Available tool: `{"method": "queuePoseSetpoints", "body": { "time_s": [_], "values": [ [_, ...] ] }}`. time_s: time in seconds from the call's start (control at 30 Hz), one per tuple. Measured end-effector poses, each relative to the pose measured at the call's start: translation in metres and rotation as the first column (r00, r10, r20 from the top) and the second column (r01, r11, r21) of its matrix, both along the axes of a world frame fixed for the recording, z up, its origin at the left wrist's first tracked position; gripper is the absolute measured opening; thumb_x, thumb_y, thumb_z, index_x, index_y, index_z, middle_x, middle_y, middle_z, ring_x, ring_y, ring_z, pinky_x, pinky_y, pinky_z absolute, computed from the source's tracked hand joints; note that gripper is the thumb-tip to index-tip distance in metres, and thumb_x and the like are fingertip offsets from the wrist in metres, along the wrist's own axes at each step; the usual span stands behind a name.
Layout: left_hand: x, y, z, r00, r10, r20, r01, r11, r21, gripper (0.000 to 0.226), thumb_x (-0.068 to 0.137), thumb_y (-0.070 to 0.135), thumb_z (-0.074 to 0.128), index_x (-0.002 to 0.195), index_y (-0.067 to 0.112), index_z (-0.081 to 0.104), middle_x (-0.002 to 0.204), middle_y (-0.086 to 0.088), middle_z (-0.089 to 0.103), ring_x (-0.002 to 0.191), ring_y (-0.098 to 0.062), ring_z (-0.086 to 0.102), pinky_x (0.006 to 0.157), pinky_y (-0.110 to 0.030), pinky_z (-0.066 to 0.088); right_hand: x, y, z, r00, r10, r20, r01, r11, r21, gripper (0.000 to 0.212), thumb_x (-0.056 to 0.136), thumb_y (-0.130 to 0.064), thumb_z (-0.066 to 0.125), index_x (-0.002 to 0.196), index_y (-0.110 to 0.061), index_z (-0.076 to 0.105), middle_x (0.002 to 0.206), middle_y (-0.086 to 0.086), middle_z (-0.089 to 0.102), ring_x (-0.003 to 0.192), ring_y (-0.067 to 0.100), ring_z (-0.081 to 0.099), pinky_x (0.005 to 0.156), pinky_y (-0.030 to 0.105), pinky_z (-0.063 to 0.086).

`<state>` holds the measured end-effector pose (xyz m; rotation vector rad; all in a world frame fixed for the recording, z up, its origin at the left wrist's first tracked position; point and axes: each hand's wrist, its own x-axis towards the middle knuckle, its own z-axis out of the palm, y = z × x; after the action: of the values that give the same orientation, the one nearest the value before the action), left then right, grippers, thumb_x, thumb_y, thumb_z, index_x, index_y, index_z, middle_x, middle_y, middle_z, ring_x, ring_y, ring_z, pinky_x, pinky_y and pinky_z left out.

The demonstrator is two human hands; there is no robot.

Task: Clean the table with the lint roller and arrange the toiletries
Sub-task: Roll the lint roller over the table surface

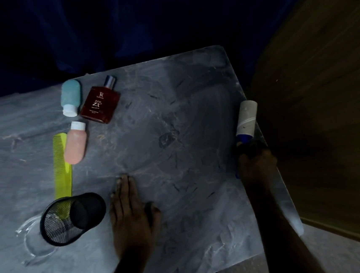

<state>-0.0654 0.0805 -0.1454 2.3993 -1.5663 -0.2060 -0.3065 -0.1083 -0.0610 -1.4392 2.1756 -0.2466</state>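
Note:
My right hand (257, 164) grips the blue handle of the lint roller (246, 117), whose white roll lies at the right edge of the grey marble table (172, 115). My left hand (130, 209) rests flat on the table, fingers straight. At the left lie a teal bottle (70, 96), a dark red perfume bottle (101, 103), a pink bottle (76, 144) and a yellow comb (62, 165). Small dark specks dot the tabletop between my hands.
A black mesh cup (72, 217) lies on its side just left of my left hand, over the comb's near end. A clear glass dish (33, 245) sits beside it. A wooden panel (325, 100) stands right of the table; dark blue cloth (99, 34) hangs behind.

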Motion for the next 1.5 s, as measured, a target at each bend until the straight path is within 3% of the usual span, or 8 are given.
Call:
{"method": "queuePoseSetpoints", "body": {
  "time_s": [0.2, 0.37, 0.5, 0.77, 0.97, 1.2, 1.5],
  "values": [
    [0.002, 0.0, 0.003, 0.999, 0.005, -0.034, -0.005, 1.0, -0.005, 0.087, 0.089, 0.038, 0.05, 0.166, 0.001, 0.029, 0.175, -0.016, 0.028, 0.158, -0.04, 0.032, 0.131, -0.051, 0.024, 0.005, -0.004, 0.003, 0.986, 0.15, -0.079, -0.145, 0.988, 0.06, 0.034, 0.1, -0.031, 0.055, 0.13, -0.017, 0.057, 0.123, 0.011, 0.065, 0.104, 0.025, 0.06, 0.086, 0.035, 0.043],
    [0.002, -0.002, 0.005, 0.998, 0.008, -0.057, -0.009, 1.0, -0.015, 0.086, 0.09, 0.036, 0.052, 0.164, -0.001, 0.032, 0.175, -0.017, 0.028, 0.161, -0.036, 0.029, 0.133, -0.05, 0.023, 0.038, -0.001, 0.008, 0.972, 0.217, -0.088, -0.213, 0.976, 0.049, 0.035, 0.101, -0.032, 0.056, 0.131, -0.015, 0.058, 0.128, 0.012, 0.063, 0.118, 0.03, 0.059, 0.099, 0.04, 0.045],
    [0.003, -0.002, 0.004, 0.995, 0.0, -0.098, 0.0, 1.0, 0.0, 0.087, 0.09, 0.038, 0.054, 0.165, -0.001, 0.031, 0.176, -0.017, 0.025, 0.163, -0.035, 0.026, 0.133, -0.051, 0.023, 0.057, 0.002, 0.006, 0.914, 0.392, -0.109, -0.394, 0.919, 0.003, 0.033, 0.101, -0.035, 0.054, 0.122, -0.012, 0.063, 0.118, 0.014, 0.068, 0.106, 0.032, 0.064, 0.084, 0.029, 0.039],
    [0.006, -0.002, 0.01, 0.99, -0.024, -0.139, 0.025, 1.0, 0.009, 0.091, 0.091, 0.044, 0.056, 0.166, 0.0, 0.027, 0.176, -0.016, 0.024, 0.165, -0.031, 0.021, 0.135, -0.048, 0.017, 0.112, 0.028, -0.004, 0.83, 0.545, -0.12, -0.557, 0.822, -0.117, 0.044, 0.092, -0.048, 0.046, 0.096, -0.011, 0.069, 0.092, 0.016, 0.073, 0.083, 0.035, 0.069, 0.073, 0.033, 0.05],
    [0.007, 0.001, 0.017, 0.988, -0.03, -0.154, 0.028, 1.0, -0.015, 0.089, 0.09, 0.04, 0.058, 0.165, -0.001, 0.031, 0.174, -0.018, 0.029, 0.164, -0.03, 0.026, 0.137, -0.04, 0.01, 0.143, 0.047, -0.005, 0.769, 0.63, -0.108, -0.639, 0.76, -0.118, 0.037, 0.088, -0.039, 0.053, 0.086, -0.006, 0.069, 0.083, 0.019, 0.071, 0.077, 0.038, 0.07, 0.069, 0.037, 0.052],
    [0.005, 0.024, 0.013, 0.991, -0.033, -0.129, 0.033, 0.999, -0.008, 0.086, 0.093, 0.041, 0.057, 0.164, -0.001, 0.032, 0.175, -0.016, 0.028, 0.164, -0.03, 0.024, 0.135, -0.044, 0.019, 0.167, 0.072, -0.008, 0.697, 0.709, -0.105, -0.717, 0.685, -0.133, 0.031, 0.087, -0.035, 0.056, 0.084, -0.006, 0.067, 0.083, 0.018, 0.071, 0.077, 0.039, 0.068, 0.068, 0.037, 0.052],
    [0.003, 0.028, 0.012, 0.997, -0.031, -0.072, 0.03, 0.999, -0.018, 0.085, 0.095, 0.04, 0.062, 0.163, -0.003, 0.034, 0.173, -0.019, 0.032, 0.162, -0.033, 0.031, 0.133, -0.049, 0.025, 0.172, 0.078, -0.015, 0.687, 0.725, -0.038, -0.715, 0.666, -0.214, 0.027, 0.089, -0.03, 0.06, 0.095, -0.005, 0.069, 0.094, 0.018, 0.072, 0.088, 0.037, 0.069, 0.078, 0.038, 0.053]
  ]
}}
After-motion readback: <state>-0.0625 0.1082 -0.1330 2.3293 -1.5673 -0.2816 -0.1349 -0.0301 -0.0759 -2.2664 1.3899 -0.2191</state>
